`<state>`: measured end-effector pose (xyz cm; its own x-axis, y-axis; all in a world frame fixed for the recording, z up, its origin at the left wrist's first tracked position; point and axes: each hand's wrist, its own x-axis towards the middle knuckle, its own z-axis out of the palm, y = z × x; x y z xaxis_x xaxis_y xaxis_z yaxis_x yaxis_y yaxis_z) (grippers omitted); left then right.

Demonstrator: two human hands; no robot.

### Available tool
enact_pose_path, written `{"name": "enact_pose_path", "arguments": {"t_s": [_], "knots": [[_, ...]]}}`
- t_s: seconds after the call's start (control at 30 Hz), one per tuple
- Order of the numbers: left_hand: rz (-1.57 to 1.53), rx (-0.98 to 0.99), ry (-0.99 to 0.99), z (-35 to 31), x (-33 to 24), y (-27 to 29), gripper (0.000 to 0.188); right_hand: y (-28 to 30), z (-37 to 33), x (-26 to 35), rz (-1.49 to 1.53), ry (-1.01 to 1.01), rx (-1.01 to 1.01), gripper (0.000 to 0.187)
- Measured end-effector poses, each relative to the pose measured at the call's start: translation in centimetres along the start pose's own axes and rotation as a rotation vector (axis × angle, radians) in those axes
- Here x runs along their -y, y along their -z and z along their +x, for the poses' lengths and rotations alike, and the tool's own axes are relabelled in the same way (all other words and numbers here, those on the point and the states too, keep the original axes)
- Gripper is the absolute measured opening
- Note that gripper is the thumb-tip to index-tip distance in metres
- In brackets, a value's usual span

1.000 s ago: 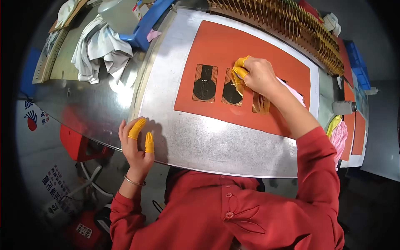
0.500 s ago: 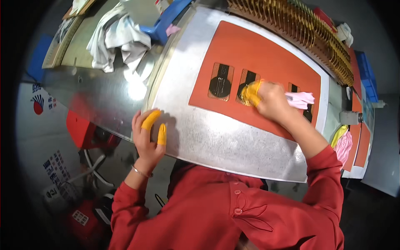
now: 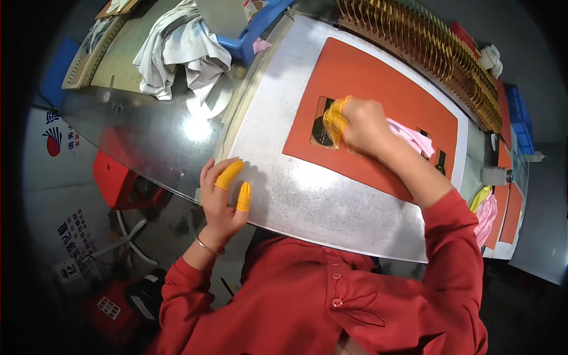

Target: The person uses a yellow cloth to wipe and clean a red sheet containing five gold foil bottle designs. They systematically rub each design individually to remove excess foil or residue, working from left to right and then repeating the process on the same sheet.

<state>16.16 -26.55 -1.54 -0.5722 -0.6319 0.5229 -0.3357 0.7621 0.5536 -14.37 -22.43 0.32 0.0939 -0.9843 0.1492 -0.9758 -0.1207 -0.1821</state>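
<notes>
Wiping a dark part (image 3: 322,127) in the orange mat (image 3: 378,89) with pink cloth (image 3: 411,137) gripped in right hand (image 3: 361,124); left hand (image 3: 222,198) spread flat, empty, bracing metal sheet (image 3: 319,207); next likely called for light pressure

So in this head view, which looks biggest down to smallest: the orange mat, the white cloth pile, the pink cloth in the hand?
1. Orange mat
2. White cloth pile
3. Pink cloth, partly hidden under the right hand

White cloth (image 3: 177,53) lying crumpled beside blue tray (image 3: 251,32); red stool (image 3: 121,180) standing below tray; rack of brown slats (image 3: 438,50) running right of tray.
</notes>
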Motion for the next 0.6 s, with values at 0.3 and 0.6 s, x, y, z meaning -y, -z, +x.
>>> {"name": "enact_pose_path", "arguments": {"t_s": [0.3, 0.6], "knots": [[-0.03, 0.017, -0.01, -0.3, 0.4, 0.5, 0.031, -1.1, 0.4, 0.8, 0.11, 0.118, -0.085, 0.009], [-0.114, 0.079, 0.015, 0.1, 0.0, 0.1, 0.035, 1.0, 0.1, 3.6, 0.026, -0.05, 0.129, 0.006]]}}
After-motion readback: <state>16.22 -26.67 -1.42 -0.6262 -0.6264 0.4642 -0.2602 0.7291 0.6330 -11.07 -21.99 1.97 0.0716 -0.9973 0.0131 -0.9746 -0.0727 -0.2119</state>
